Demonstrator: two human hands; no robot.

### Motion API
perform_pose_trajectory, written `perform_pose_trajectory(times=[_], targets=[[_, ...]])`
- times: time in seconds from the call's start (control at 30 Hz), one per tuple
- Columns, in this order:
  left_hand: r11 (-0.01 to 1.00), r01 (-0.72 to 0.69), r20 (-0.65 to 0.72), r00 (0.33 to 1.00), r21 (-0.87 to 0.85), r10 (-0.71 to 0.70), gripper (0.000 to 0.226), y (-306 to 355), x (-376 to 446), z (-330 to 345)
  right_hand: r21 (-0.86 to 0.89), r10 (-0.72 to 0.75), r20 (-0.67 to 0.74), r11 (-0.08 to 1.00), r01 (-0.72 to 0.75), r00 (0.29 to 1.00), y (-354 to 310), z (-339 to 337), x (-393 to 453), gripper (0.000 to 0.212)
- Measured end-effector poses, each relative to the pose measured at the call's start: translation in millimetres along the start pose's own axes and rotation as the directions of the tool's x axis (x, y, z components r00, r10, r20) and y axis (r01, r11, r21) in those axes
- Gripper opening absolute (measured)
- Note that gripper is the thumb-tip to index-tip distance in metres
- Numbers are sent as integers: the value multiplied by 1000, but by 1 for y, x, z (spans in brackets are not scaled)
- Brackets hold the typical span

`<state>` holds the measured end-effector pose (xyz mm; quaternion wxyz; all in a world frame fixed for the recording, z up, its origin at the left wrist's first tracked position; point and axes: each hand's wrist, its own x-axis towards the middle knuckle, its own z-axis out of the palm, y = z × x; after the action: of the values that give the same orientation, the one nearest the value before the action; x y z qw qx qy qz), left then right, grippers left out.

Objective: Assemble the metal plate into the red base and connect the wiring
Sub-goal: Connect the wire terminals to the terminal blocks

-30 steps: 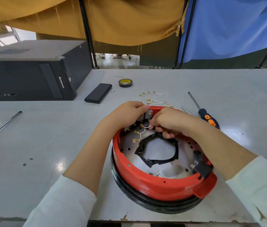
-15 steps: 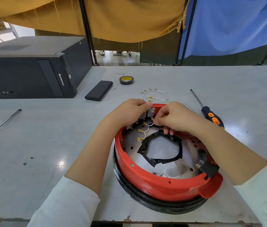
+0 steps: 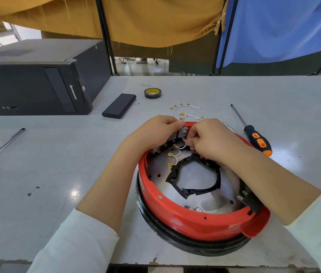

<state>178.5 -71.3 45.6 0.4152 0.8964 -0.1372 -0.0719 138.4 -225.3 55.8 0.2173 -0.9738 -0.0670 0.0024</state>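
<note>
The red base (image 3: 201,219) sits near the bench's front edge, the metal plate (image 3: 161,168) already inside. The left hand (image 3: 155,133) grips the far rim; the right hand (image 3: 209,140) pinches a white wire (image 3: 182,147). Best to steady the rim and push the connector straight onto its tab.

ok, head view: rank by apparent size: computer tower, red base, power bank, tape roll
1. computer tower, though the red base comes close
2. red base, nearer the camera, so this order is unsure
3. black power bank
4. tape roll, clearly smallest
</note>
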Motion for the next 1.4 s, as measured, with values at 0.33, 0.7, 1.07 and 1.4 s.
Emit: perform_pose_trajectory(times=[0.33,0.7,1.07,1.4], targets=[[1000,-3,13,1000,24,3,35,2,0,-1,84,106,33,991,-108,994,-6,-1,-3,30],[998,-6,-25,1000,60,7,36,4,-2,0,-39,26,-33,999,-27,999,-7,-2,-6,10],[999,0,-21,1000,36,1,32,9,-5,-1,-331,-154,-92,937,115,984,-22,6,-8,22],[1000,31,-19,999,6,-31,34,12,-9,-1,-194,-77,-113,980,54,991,-13,12,-5,27]])
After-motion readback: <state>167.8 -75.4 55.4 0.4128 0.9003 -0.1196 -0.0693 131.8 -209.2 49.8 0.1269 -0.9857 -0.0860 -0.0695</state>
